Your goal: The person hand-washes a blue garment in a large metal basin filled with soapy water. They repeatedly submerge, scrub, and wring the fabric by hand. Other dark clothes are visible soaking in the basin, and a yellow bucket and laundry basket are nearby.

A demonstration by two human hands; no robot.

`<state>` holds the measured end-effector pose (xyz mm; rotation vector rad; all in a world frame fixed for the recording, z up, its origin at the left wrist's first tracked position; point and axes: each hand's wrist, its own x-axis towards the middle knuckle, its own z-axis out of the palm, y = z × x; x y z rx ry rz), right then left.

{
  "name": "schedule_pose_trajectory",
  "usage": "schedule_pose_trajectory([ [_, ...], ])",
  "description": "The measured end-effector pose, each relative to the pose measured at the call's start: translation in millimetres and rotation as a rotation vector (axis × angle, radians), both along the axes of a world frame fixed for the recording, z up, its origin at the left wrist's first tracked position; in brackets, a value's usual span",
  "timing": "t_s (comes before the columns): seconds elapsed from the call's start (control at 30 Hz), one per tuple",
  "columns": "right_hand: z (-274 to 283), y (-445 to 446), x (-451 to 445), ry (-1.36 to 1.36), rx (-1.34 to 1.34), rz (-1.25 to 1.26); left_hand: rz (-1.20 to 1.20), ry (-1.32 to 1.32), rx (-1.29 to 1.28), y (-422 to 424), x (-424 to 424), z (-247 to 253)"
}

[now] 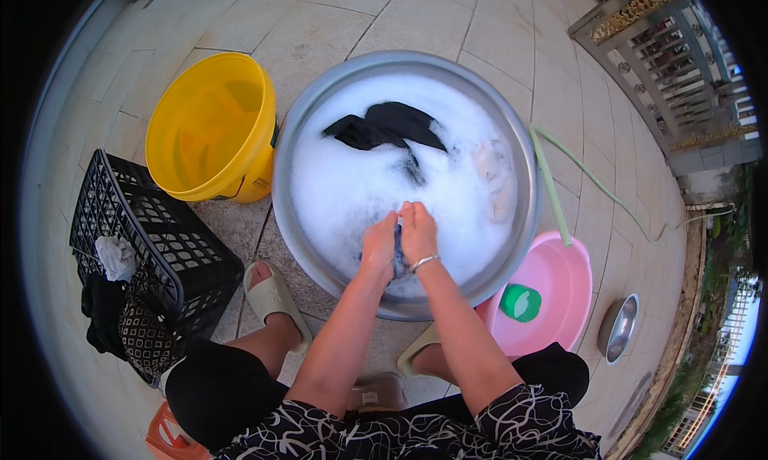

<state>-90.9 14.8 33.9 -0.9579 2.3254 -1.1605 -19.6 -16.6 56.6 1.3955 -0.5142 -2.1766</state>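
Observation:
A large round metal basin [403,59] full of white suds [342,184] stands in front of me. Over its near half, my left hand [380,243] and my right hand [418,232] are pressed side by side. Both grip a dark blue-grey piece of cloth [398,250] that shows between them and hangs toward the foam. A bracelet circles my right wrist. Farther back in the basin, a black garment [390,127] rises partly out of the suds. Pale cloth [497,181] lies half hidden in the foam along the right side.
A yellow bucket [264,118] and a black plastic crate [198,262] with clothes [147,322] stand left. At right are a pink basin [561,304] holding a green container [520,303], a light green hose [552,187] and a metal bowl [618,329]. A metal gate [666,70] stands beyond.

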Motion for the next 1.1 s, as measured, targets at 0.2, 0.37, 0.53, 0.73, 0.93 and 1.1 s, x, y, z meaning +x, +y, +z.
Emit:
schedule_pose_trajectory([
  [0.2,14.0,7.7,-15.8,-0.606,-0.039,-0.037,0.037,-0.109,0.062,-24.1,22.1,-7.3],
  [0.37,59.7,12.2,-0.6,-0.457,0.272,0.449,-0.089,-0.139,-0.125,-34.7,33.4,1.9],
  [0.53,99.5,10.9,-15.3,-0.427,0.504,0.696,-0.32,-0.123,-0.66,-38.2,40.1,1.2],
  [0.73,87.0,17.1,-22.6,-0.433,0.049,0.339,-0.607,0.263,-0.63,-17.3,51.3,8.8],
  [0.93,63.4,19.9,-6.0,-0.061,0.033,0.058,-0.279,0.216,-0.336,4.0,33.3,-26.4],
  [1.1,62.9,12.8,46.3,0.146,0.015,0.114,0.022,0.35,-0.005,21.4,23.3,-11.9],
])
